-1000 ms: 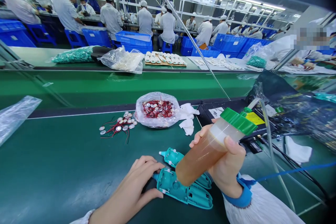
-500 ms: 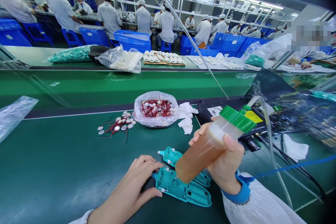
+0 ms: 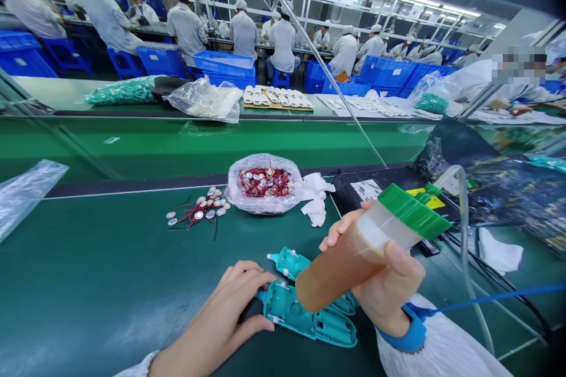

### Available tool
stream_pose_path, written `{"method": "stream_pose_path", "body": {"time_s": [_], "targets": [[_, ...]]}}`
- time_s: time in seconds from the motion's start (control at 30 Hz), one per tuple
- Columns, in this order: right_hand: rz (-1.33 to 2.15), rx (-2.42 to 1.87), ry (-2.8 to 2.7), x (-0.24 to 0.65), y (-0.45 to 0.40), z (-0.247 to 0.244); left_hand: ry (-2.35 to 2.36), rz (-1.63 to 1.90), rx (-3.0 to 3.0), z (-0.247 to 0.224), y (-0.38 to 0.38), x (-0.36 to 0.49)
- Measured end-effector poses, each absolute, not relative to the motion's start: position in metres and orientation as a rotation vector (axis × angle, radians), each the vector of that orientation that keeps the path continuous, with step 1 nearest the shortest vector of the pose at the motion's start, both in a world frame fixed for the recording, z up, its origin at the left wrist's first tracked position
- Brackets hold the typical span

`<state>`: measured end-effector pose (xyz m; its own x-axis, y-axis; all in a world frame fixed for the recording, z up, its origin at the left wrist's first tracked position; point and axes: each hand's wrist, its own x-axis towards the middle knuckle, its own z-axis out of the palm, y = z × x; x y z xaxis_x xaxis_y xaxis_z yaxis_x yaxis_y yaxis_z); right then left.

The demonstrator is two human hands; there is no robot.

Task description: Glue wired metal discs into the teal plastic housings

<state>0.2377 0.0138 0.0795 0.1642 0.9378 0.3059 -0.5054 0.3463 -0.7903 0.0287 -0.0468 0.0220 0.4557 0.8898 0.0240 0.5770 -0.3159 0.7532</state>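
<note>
In my right hand (image 3: 391,285) is a tilted, clear dispensing syringe barrel (image 3: 338,268) of brown fluid, with a green cap (image 3: 413,212) and an air hose (image 3: 464,230) at its upper end. Its lower end hangs over an open teal plastic housing half (image 3: 305,321), hiding part of it. My left hand (image 3: 236,303) grips that half at its narrow left end, fingers on the far side and thumb on the near edge. Just behind lies a second teal housing half (image 3: 289,262), partly covered by the barrel. The barrel's tip is not distinguishable.
Metal discs with red wires (image 3: 201,212) lie loose on the green bench (image 3: 110,271). A plastic bag (image 3: 265,206) holds many more. White tissue (image 3: 315,212), a black box (image 3: 358,182) and cables (image 3: 504,288) are to the right. Co-workers (image 3: 283,41) sit beyond the conveyor.
The barrel's capped end has swung right and slightly down with my right hand, while its lower end stays over the near housing half. My left hand and both halves look unmoved.
</note>
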Motion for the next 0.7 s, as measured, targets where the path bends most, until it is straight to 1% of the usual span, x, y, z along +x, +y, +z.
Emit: {"method": "stream_pose_path", "body": {"time_s": [0.53,0.7], "targets": [[1.122,-0.57,-0.908,0.242,0.011,0.08,1.222,0.57,2.022,0.019,-0.047,0.028],[1.191,-0.574,-0.94,0.25,0.013,0.082,1.239,0.577,2.028,0.019,-0.047,0.028]]}}
